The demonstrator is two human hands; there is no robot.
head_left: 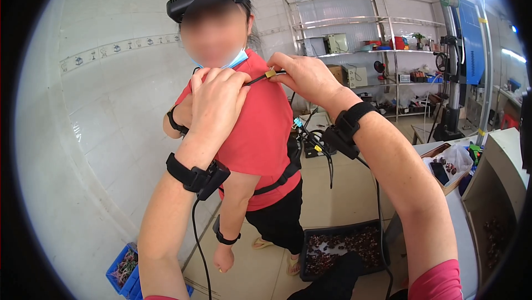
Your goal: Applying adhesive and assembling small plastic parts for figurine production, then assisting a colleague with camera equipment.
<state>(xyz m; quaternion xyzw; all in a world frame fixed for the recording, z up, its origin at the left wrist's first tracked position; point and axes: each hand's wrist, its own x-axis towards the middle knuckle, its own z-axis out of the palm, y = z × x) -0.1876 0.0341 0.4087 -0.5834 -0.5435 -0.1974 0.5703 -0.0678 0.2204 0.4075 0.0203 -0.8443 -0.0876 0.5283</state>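
A black cable [255, 80] runs between my hands in front of a co-worker's red shirt [252, 128], at shoulder height. My left hand [218, 98] has its fingers curled over the cable's left end, against the shoulder; its fingertips are partly hidden. With thumb and forefinger, my right hand [306, 80] pinches the cable at a small yellow clip [270, 73]. Each of my forearms has a black strapped wrist device [198, 176] with a wire. The co-worker wears a black cap with a head device [202, 0] and a waist strap [277, 180].
A black tray of dark red pieces [343, 250] lies on the floor by the co-worker's feet. Blue crates [123, 271] stand at lower left. Metal shelves [354, 23] are behind. A bench with a bag-lined box [449, 162] stands right. Cables [316, 139] hang behind the co-worker.
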